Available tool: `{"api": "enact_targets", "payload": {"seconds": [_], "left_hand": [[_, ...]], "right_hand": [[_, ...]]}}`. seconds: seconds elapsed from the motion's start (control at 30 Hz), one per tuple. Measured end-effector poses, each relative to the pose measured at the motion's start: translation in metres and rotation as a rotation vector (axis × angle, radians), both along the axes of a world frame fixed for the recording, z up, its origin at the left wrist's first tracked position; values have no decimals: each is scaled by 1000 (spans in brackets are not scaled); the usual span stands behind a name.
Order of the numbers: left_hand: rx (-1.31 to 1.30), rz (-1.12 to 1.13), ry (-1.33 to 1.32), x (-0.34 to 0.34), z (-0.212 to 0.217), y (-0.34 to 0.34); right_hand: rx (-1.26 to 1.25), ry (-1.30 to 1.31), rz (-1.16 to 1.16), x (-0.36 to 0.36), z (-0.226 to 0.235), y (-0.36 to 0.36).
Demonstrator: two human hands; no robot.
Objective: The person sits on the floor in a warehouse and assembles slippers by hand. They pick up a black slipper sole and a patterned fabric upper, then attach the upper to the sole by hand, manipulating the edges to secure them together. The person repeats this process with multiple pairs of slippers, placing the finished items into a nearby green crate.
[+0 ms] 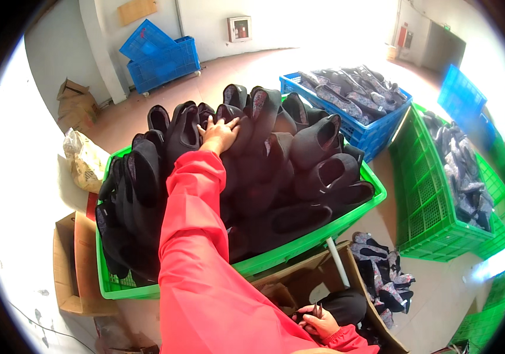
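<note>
A green crate (355,215) in front of me is heaped with black slip-on shoes (317,141) with patterned linings. My left hand (220,135), at the end of a long red sleeve, reaches across the heap. Its fingers are spread over the shoes at the far side, touching them. Low at the right, my right hand (321,323) is closed around small dark thread snips (317,310), whose pointed tips stick up; the rest is hidden by the fingers. Beside that hand lies a black shoe (347,304), over an open cardboard box (367,289).
Patterned pieces (385,277) lie on the floor right of the box. A blue crate (376,133) and another green crate (423,194) hold more patterned pieces. At left stand a cardboard carton (63,259) and a stuffed bag (84,156); a blue wheeled bin (167,65) is farther back.
</note>
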State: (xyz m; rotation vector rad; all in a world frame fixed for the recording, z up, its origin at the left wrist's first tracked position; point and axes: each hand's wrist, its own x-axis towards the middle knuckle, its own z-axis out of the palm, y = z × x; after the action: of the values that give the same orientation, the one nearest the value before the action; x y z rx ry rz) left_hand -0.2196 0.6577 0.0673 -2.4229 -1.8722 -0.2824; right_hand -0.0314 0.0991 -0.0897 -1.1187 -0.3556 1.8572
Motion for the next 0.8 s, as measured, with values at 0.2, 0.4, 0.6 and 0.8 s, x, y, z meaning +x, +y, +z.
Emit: {"api": "enact_targets", "payload": {"seconds": [0.2, 0.4, 0.6, 0.8], "left_hand": [[27, -17, 25, 6, 2, 8], [65, -38, 62, 2, 43, -10], [26, -151, -144, 45, 77, -45], [73, -356, -81, 89, 0, -53]], "right_hand": [[9, 13, 9, -2, 0, 1], [33, 79, 13, -5, -1, 13], [16, 48, 60, 0, -2, 17], [-28, 57, 158, -8, -9, 30]]}}
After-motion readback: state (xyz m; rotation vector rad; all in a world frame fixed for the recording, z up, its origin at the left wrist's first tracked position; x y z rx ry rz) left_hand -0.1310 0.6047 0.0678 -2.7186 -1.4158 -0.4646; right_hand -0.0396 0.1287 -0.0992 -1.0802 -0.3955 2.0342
